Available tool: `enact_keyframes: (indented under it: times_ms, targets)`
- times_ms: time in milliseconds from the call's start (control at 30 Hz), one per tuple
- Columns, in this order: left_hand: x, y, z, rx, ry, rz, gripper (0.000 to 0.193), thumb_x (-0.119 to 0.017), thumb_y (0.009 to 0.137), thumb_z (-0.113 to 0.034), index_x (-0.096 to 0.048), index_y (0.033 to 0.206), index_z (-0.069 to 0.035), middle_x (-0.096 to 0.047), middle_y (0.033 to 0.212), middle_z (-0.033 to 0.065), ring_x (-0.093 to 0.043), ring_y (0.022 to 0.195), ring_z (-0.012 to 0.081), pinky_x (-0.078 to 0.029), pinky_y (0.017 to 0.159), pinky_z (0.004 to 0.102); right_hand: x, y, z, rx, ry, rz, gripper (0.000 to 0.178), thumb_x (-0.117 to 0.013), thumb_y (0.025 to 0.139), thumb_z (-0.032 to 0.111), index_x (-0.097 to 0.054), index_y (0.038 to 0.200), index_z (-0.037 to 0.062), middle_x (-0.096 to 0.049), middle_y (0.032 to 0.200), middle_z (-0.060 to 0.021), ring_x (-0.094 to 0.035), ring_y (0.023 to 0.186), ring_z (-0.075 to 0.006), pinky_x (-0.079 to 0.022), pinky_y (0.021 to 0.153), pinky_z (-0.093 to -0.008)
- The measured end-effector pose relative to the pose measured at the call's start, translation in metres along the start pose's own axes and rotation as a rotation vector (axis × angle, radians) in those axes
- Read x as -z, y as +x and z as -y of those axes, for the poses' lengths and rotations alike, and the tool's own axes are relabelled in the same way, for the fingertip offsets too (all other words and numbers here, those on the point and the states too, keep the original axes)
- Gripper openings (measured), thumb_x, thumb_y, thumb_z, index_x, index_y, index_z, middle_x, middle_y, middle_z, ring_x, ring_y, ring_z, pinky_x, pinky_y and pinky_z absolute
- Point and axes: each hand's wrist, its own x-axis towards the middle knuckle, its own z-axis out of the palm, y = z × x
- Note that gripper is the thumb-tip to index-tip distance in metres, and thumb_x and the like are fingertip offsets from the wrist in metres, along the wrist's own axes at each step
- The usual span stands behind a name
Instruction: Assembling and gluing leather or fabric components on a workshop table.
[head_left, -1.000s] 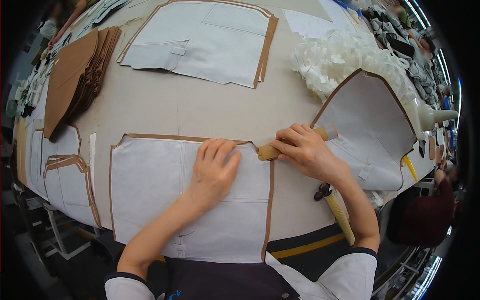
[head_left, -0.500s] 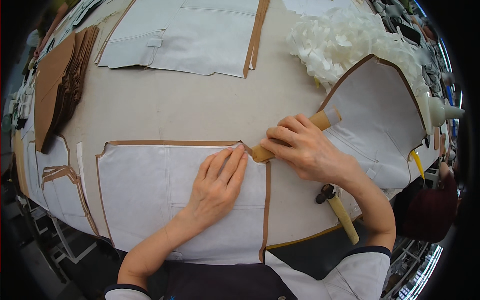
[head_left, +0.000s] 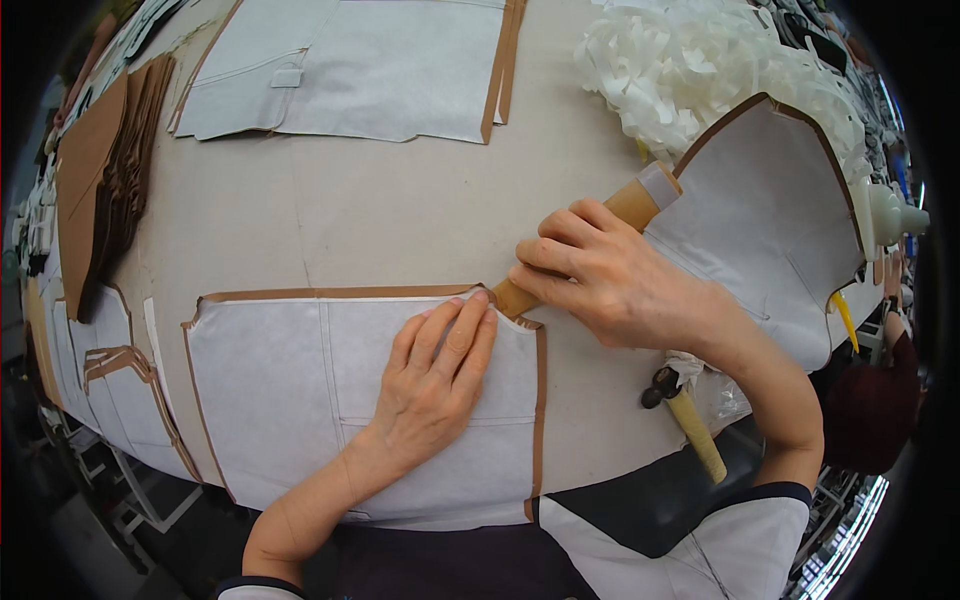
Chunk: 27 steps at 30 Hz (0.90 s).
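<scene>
A pale grey panel (head_left: 265, 390) with brown edging lies flat before me, probably leather seen from its back side. My left hand (head_left: 433, 375) rests on it, fingers stretched out and tips pressing near its upper right corner. My right hand (head_left: 620, 270) is wrapped round a thick tan tool handle (head_left: 632, 204), pale at its upper end. It slants down to the left, its lower end touching the notched corner beside my left fingertips. Whatever sits at the tool's tip is hidden, so its kind cannot be told.
Right of me lie a hammer (head_left: 690, 420), another brown-edged panel (head_left: 770, 205), a pile of white strips (head_left: 690, 75) and a pale bottle (head_left: 895, 215). Stacked brown pieces (head_left: 95, 185) stand at left. More grey panels (head_left: 400, 70) lie at the back. A co-worker's sleeve (head_left: 880, 410) shows at far right.
My right hand has tilted the tool more steeply, its lower end still at the corner. The brown edging there looks more folded in. My left hand stays in place; the whole view has shifted slightly.
</scene>
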Motion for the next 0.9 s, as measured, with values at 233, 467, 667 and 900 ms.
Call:
enact_keyframes:
  times_ms: [233,467,667,900]
  targets:
    - [0.002,-0.001,-0.001,0.023,-0.012,0.015,0.056,-0.07,0.08,0.0,-0.065,0.135,0.005,-0.058,0.148,0.0205,-0.057,0.131,0.0338,-0.045,0.106,0.0452,0.001,0.01,-0.009,0.068,-0.031,0.044,0.023,-0.072,0.075,-0.001,-0.072,0.097,0.0001,-0.06,0.099,-0.0052,-0.056,0.099,-0.0237,-0.045,0.087,-0.0377]
    - [0.002,0.0,-0.001,0.018,0.009,0.031,0.055,-0.068,0.081,-0.001,-0.065,0.135,0.006,-0.058,0.148,0.0215,-0.057,0.131,0.0341,-0.045,0.106,0.0454,0.006,0.022,-0.019,0.129,-0.024,0.077,0.018,-0.073,0.074,-0.001,-0.074,0.092,0.0013,-0.061,0.097,-0.004,-0.056,0.1,-0.0229,-0.046,0.089,-0.0377]
    - [0.0,-0.001,-0.002,0.011,0.029,0.037,0.055,-0.067,0.081,-0.001,-0.065,0.135,0.006,-0.058,0.148,0.0225,-0.056,0.132,0.0347,-0.045,0.108,0.0458,0.007,0.03,-0.027,0.185,-0.054,0.096,0.005,-0.073,0.078,0.001,-0.074,0.073,0.0033,-0.063,0.096,-0.0024,-0.056,0.101,-0.0209,-0.048,0.091,-0.0361]
    - [0.0,-0.003,-0.002,0.042,-0.005,0.043,0.058,-0.067,0.079,0.0,-0.066,0.137,0.004,-0.054,0.148,0.022,-0.053,0.133,0.0354,-0.046,0.107,0.0465,0.009,0.04,-0.031,0.224,-0.041,0.138,0.002,-0.075,0.08,0.005,-0.077,0.079,0.0059,-0.065,0.094,0.0002,-0.057,0.099,-0.0187,-0.048,0.093,-0.0342]
